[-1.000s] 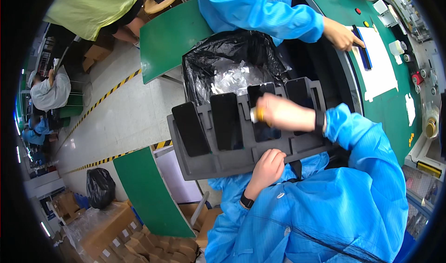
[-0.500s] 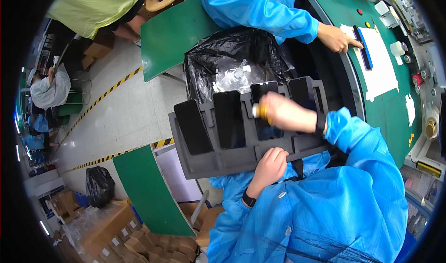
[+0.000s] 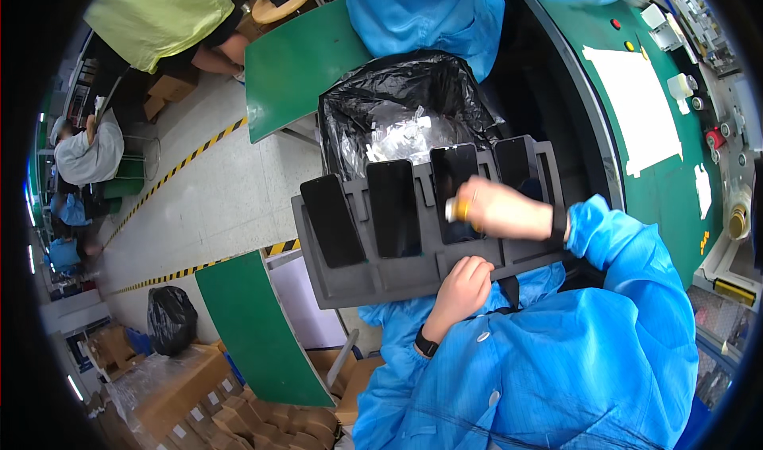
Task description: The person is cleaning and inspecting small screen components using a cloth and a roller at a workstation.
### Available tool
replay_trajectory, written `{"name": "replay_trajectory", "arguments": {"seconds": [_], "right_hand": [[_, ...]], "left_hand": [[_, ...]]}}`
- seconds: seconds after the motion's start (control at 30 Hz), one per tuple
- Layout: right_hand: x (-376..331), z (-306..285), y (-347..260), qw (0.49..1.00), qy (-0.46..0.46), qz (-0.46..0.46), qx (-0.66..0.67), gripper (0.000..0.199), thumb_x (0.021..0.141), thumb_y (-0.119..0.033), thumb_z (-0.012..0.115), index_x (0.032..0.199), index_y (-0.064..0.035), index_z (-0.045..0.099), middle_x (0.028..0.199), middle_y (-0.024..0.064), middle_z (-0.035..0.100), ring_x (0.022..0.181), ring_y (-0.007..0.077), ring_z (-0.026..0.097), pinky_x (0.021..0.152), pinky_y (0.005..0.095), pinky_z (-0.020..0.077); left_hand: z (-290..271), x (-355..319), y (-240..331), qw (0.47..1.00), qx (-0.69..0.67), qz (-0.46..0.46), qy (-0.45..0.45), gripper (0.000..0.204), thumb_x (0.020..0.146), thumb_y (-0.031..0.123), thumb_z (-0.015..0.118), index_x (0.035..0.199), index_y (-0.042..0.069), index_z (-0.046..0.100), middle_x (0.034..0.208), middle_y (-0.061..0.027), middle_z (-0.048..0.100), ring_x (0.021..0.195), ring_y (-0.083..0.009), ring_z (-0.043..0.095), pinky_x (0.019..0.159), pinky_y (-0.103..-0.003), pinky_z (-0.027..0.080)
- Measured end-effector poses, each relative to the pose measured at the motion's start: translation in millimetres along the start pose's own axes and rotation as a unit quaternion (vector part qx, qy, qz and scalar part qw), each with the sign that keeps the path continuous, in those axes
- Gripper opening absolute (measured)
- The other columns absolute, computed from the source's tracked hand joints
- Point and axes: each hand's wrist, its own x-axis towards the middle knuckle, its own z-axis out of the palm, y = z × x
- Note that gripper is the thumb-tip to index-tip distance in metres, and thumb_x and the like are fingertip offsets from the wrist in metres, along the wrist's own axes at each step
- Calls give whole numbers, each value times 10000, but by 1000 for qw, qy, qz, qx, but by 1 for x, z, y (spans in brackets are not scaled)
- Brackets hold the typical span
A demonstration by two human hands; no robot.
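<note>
A dark grey foam tray lies in front of me, tilted a little, with several black-screened phones set side by side in its slots. My left hand grips the tray's near edge, fingers bent over the rim. Above the third phone from the left is my right hand, closed on a small yellow tool with a white end. Motion blurs the tool, so its exact kind and any contact with the screen cannot be made out. The leftmost phone and its neighbour are untouched.
Beyond the tray stands a bin lined with a black bag, holding clear plastic scraps. At right, a green bench carries a white sheet. A co-worker in a blue coat stands at the far side. A green panel is at left.
My right hand has shifted slightly right and nearer with the yellow tool. The co-worker's hand has left the white sheet for the bench's far right; the blue-and-black strip is gone from the sheet.
</note>
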Motion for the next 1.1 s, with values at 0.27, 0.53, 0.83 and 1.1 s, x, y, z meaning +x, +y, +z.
{"name": "replay_trajectory", "arguments": {"seconds": [0.27, 0.53, 0.83, 1.1], "right_hand": [[11, -29, 34, 994, 76, 80, 0, 195, 695, 41, 625, 880, -19, 626, 891, 133, 578, 835, 331, 574, 769, 395, 501], [44, -43, 74, 973, 161, 145, -85, 212, 693, 1, 661, 903, -9, 630, 868, 163, 576, 841, 365, 569, 729, 408, 488], [70, 46, -56, 996, -35, -68, -36, 159, 761, -110, 603, 891, -19, 616, 923, 90, 539, 861, 227, 539, 786, 310, 503], [93, 19, 14, 991, 99, 86, -15, 193, 693, 35, 617, 881, -8, 611, 874, 150, 583, 816, 341, 561, 726, 413, 483]], "left_hand": [[2, -2, 0, 1000, -13, 6, 10, 106, 776, -27, 627, 878, -2, 614, 884, -131, 605, 839, -308, 604, 743, -384, 511], [-10, -9, 4, 1000, -22, 14, -7, 154, 790, 4, 614, 942, -14, 613, 961, -129, 588, 880, -311, 576, 801, -394, 491], [-70, -24, -29, 887, 342, -193, 243, 339, 814, 123, 652, 1137, 31, 607, 1128, -117, 558, 1035, -331, 498, 885, -440, 389], [-71, -23, -45, 833, 469, -223, 193, 324, 830, 140, 619, 1150, 112, 659, 1128, -58, 553, 963, -262, 476, 899, -424, 356]]}}
